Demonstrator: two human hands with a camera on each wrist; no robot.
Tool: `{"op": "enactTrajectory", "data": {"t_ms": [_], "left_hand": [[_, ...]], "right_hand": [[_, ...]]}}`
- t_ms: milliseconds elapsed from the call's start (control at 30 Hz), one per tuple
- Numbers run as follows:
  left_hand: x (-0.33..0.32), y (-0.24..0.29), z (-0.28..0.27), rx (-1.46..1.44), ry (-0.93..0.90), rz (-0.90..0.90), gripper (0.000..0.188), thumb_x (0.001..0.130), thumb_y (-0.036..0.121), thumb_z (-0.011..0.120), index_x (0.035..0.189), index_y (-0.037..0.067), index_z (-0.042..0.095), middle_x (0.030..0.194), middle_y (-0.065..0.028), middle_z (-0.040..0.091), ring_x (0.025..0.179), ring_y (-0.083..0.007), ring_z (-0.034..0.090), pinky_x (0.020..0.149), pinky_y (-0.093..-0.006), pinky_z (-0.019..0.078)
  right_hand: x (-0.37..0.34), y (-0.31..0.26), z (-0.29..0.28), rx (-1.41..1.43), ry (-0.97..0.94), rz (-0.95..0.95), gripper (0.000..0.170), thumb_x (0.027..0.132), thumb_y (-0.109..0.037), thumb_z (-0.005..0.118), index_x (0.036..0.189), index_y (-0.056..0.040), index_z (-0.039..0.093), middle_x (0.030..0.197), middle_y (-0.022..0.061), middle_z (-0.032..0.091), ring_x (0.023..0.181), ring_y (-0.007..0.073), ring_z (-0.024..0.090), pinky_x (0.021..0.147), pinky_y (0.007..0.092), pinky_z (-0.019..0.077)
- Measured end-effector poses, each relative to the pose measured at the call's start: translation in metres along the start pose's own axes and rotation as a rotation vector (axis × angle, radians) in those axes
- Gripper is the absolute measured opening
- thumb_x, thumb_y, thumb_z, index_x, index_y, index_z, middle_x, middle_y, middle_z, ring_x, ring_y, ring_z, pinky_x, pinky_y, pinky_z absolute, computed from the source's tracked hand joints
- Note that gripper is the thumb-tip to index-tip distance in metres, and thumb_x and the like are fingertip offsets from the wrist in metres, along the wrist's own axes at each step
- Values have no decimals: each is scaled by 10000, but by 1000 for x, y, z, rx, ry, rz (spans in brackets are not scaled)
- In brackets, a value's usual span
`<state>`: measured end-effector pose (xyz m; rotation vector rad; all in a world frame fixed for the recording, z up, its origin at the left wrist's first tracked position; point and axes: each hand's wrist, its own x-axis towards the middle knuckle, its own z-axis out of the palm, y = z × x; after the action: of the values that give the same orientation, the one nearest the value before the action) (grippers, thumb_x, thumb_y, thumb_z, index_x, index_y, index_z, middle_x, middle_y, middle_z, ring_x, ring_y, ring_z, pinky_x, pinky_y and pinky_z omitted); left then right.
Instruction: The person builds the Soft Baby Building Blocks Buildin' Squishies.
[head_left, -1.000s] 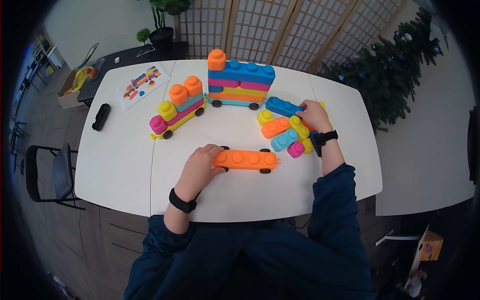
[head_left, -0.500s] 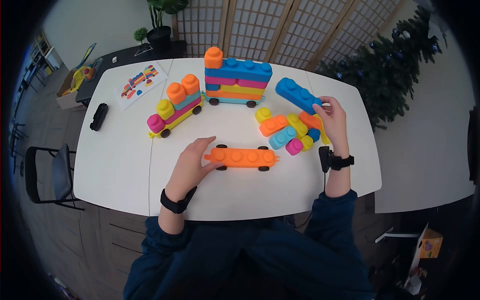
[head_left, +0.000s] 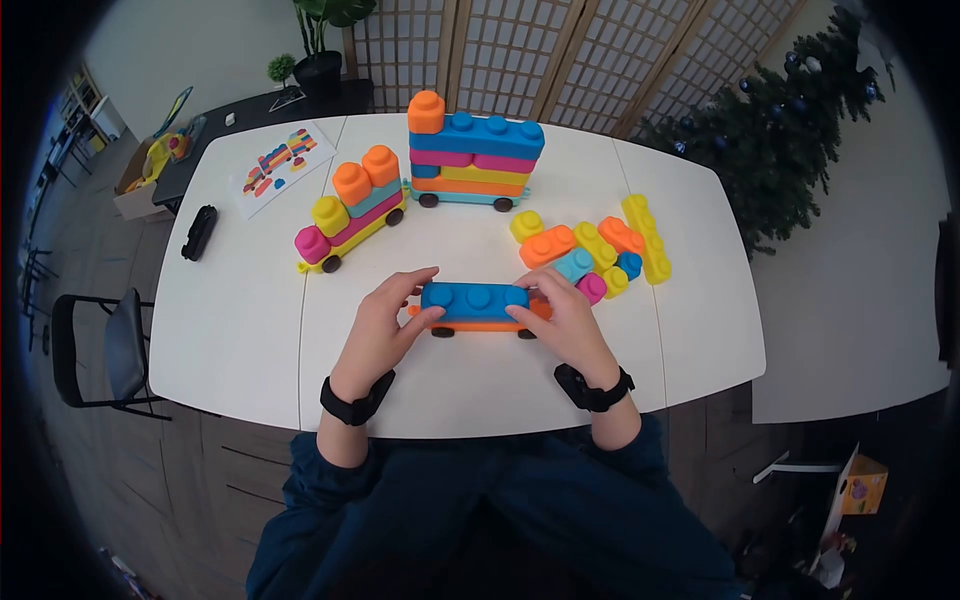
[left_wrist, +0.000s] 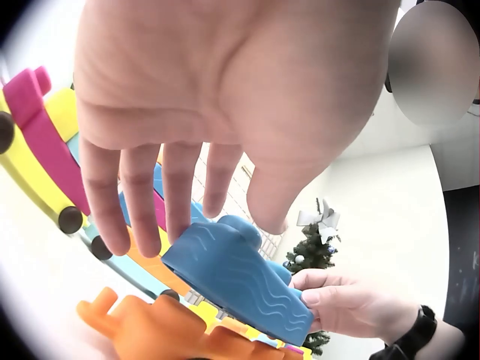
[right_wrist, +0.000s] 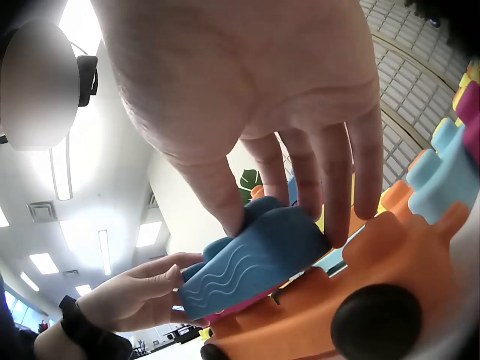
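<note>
A long blue building block [head_left: 478, 300] is held level between both hands, over an orange wheeled toy base [head_left: 470, 327]. In the left wrist view a gap shows between the block [left_wrist: 232, 277] and the studs of the base [left_wrist: 161, 330]. My left hand [head_left: 378, 325] is at its left end, thumb on the near side and fingers on the far side. At the other end my right hand [head_left: 572, 325] grips the block with its thumb in front and fingers behind. The right wrist view shows the block's wavy-lined side and a black wheel [right_wrist: 376, 322] below.
Loose blocks, among them an orange block [head_left: 547, 246] and a long yellow piece [head_left: 647, 240], lie to the right. Behind stand a tall stacked wagon [head_left: 475, 160] and a yellow wagon [head_left: 352, 240]. A picture sheet [head_left: 283, 172] and a black case [head_left: 199, 233] lie left.
My right hand has brought the long blue block from the pile at the right to above the orange base. My left hand let go of the base and now holds the block's left end.
</note>
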<state>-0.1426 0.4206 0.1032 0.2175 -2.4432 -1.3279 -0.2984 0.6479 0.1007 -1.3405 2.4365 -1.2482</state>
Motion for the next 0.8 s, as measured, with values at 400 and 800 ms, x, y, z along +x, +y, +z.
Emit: {"op": "enactTrajectory", "data": {"t_ms": [400,800], "left_hand": [[-1,-10,4,26,-1,-12,289,876,88,767,1144,13,688,1051,-156,694,931,-313,695,845,-363,561],[-2,-3,7,231,16,50,356,842,83,798,1167,17,669,1063,-154,691,950,-331,669,865,-377,544]], "right_hand": [[-3,3,12,-33,-9,-4,322,839,-166,815,1072,-50,626,1048,88,643,913,270,679,794,345,552],[-2,4,13,-3,-3,4,323,848,-175,815,1082,-46,632,1050,97,652,923,279,673,808,343,548]]}}
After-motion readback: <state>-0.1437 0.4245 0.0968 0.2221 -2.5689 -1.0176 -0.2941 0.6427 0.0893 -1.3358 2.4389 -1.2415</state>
